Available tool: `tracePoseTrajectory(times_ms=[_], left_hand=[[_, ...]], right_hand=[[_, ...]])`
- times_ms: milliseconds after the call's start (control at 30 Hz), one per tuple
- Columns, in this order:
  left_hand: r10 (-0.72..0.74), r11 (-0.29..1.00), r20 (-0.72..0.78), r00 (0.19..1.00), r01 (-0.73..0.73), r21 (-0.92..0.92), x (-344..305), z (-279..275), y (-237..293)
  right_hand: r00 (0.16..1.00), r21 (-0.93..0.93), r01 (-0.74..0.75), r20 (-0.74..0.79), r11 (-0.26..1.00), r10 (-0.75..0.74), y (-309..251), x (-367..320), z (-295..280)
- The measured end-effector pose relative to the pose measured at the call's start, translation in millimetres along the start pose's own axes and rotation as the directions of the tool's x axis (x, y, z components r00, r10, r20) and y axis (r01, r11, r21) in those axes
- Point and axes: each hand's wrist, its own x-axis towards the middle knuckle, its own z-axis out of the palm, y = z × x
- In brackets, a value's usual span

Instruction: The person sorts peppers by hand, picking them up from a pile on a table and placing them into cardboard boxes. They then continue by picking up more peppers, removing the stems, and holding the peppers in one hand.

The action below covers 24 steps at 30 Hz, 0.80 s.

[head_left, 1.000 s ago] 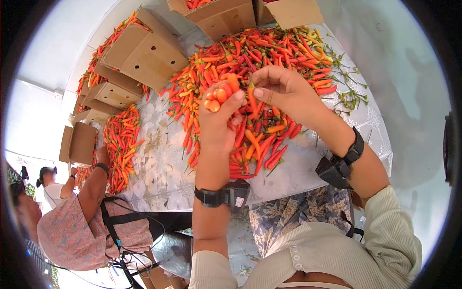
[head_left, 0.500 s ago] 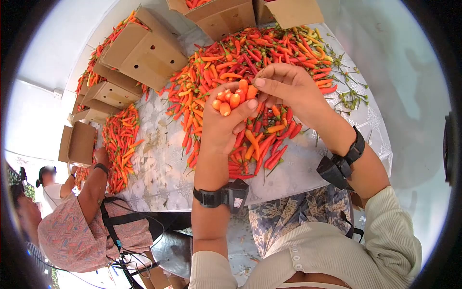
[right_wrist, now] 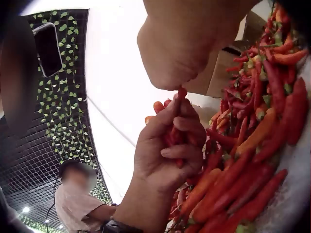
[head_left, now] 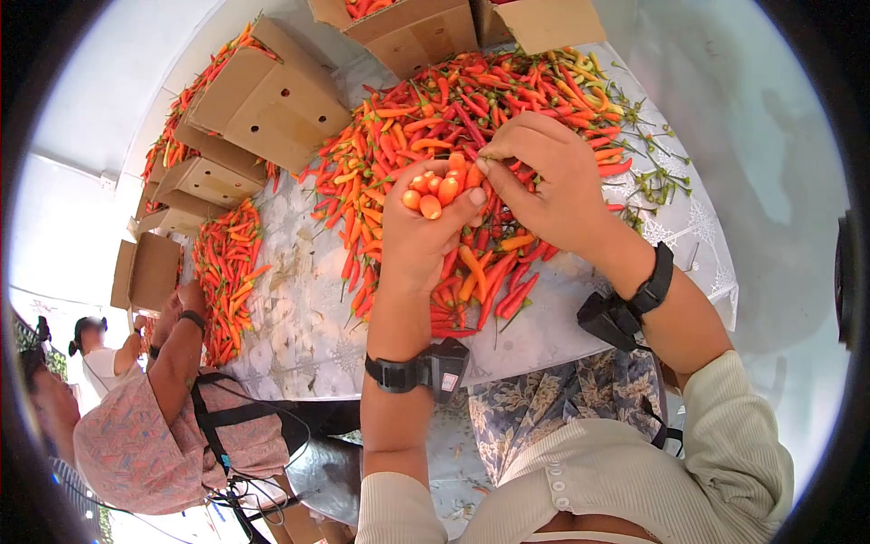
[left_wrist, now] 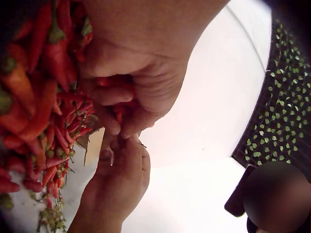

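My left hand (head_left: pixel 412 231) grips a bunch of red-orange chili peppers (head_left: pixel 430 207), their smooth, stemless ends poking out above the thumb and forefinger. Close against it is my right hand (head_left: pixel 553 186), with thumb and forefinger pinching the green stem of one chili (head_left: pixel 474 175) at the edge of the bunch. In the right wrist view, the left fingers (right_wrist: pixel 187 125) wrap round several chilies, and a red tip (right_wrist: pixel 182 92) reaches up to the right hand. Both hands are over a large heap of chili peppers (head_left: pixel 399 136).
Loose green stems (head_left: pixel 662 186) are scattered along the table's right side. Cardboard boxes (head_left: pixel 272 104) stand at the back and left, some holding chilies. A smaller chili pile (head_left: pixel 227 272) lies to the left, where another person (head_left: pixel 154 444) works. The patterned tablecloth (head_left: pixel 308 335) shows in front.
A stemmed chili between the two hands has come in against the bunch in my left hand. My right hand has turned, its back now facing up, fingers at that chili's stem end.
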Motion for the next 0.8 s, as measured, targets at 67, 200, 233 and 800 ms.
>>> tracePoseTrajectory(times_ms=[67,200,233,800], left_hand=[[0.009,1.0,0.005,1.0,-0.009,-0.009,0,1,1],[0.021,0.999,0.005,1.0,-0.021,-0.05,-2,1,1],[0.019,0.997,0.034,0.999,-0.017,-0.072,-2,0,2],[0.006,0.981,-0.029,1.0,-0.012,-0.194,0,-8,8]], right_hand=[[0.999,0.042,-0.009,-0.037,0.999,0.01,3,-2,2],[0.87,0.37,-0.487,0.126,0.791,0.477,-6,-2,1],[0.757,0.533,-0.636,0.29,0.558,0.586,-1,-1,0],[0.681,-0.158,-0.062,0.716,0.985,0.157,10,-3,-25]])
